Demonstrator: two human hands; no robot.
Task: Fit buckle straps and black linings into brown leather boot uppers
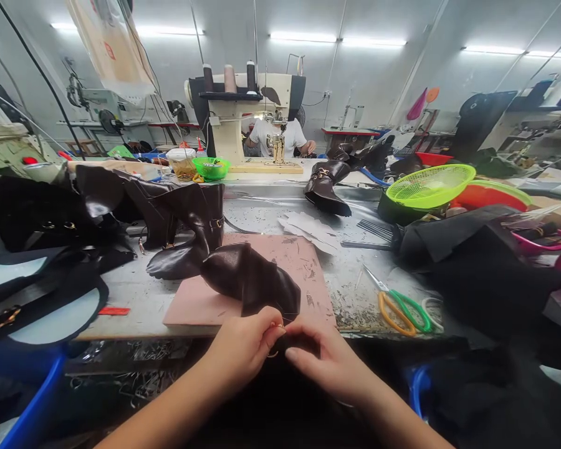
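A dark brown leather boot upper [255,277] lies folded on the pink board [308,274] at the bench's front edge. At its near end, my left hand [245,346] is closed, thumb and forefinger pinching a small gold-coloured buckle [277,325] that shows only in part. My right hand [330,358] is right beside it, fingers bent and the forefinger tip reaching the buckle. What lies within the right fingers is hidden against the dark background. Another boot upper [201,218] with a gold buckle stands behind the board on the left.
Scissors [395,308] with orange and green handles lie right of the board. More dark uppers [107,193] are heaped left; a finished-looking boot [327,187] stands farther back. A sewing machine [234,125], a green basket [430,186] and black material [486,274] surround the bench. A person [280,137] sits behind the machine.
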